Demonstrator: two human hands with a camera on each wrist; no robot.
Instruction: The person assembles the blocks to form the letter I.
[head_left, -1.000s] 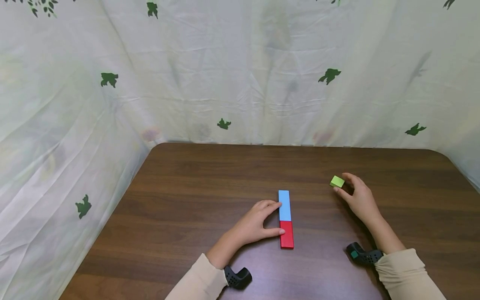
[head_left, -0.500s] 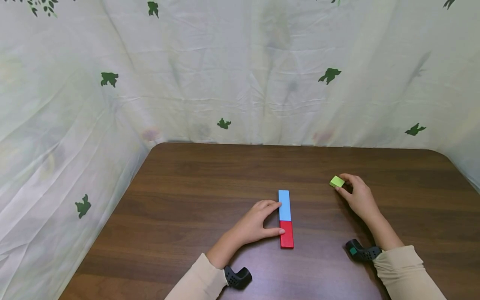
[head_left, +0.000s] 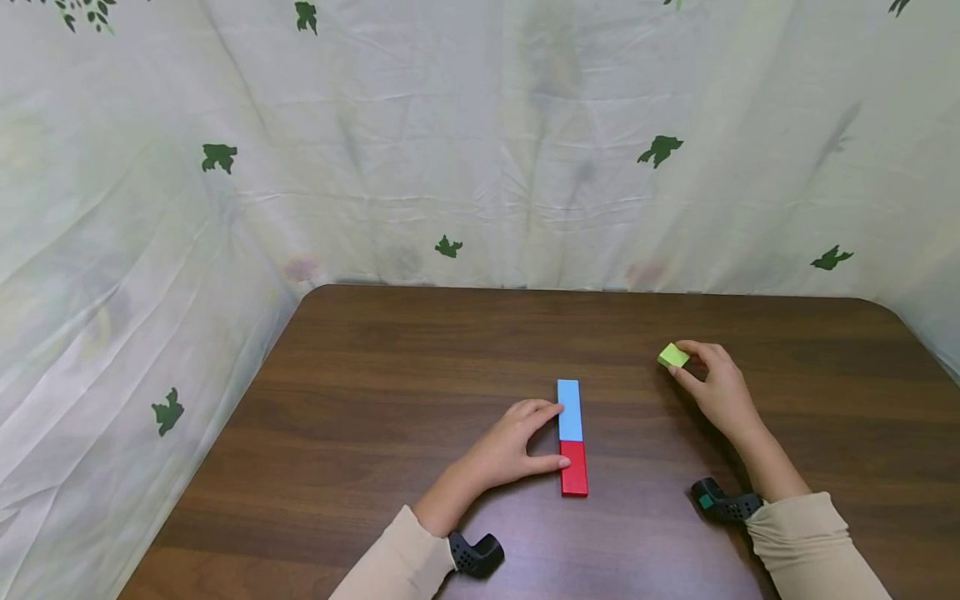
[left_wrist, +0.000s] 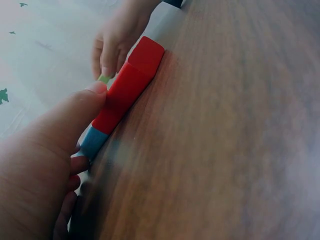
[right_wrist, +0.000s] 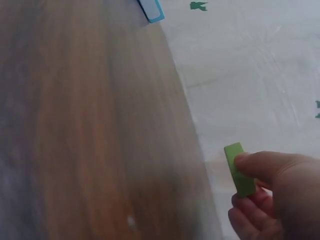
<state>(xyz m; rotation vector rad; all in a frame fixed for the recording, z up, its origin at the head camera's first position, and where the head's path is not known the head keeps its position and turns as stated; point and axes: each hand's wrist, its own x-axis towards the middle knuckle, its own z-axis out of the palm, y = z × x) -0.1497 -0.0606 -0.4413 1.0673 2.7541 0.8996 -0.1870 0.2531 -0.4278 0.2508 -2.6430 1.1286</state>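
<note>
A blue block [head_left: 569, 408] and a red block [head_left: 573, 469] lie end to end on the table, touching in one straight line. My left hand [head_left: 512, 446] rests at their left side, its thumb on the red block and a fingertip against the blue one. In the left wrist view the thumb touches the red block's side [left_wrist: 122, 95], and the blue block [left_wrist: 94, 142] is partly covered by fingers. Farther right, my right hand [head_left: 716, 387] pinches a small light green block [head_left: 672, 356] between thumb and fingers. The right wrist view shows the green block [right_wrist: 240, 170] held by its edges.
The brown wooden table [head_left: 420, 350] has rounded far corners. A pale cloth with green leaf shapes [head_left: 480, 150] hangs behind it and along the left side. Black devices are worn on the left wrist [head_left: 477, 556] and the right wrist [head_left: 724, 502].
My right hand has closed its pinch on the green block, which has shifted slightly away from me and turned a little. The left hand and the red and blue blocks have stayed put.
</note>
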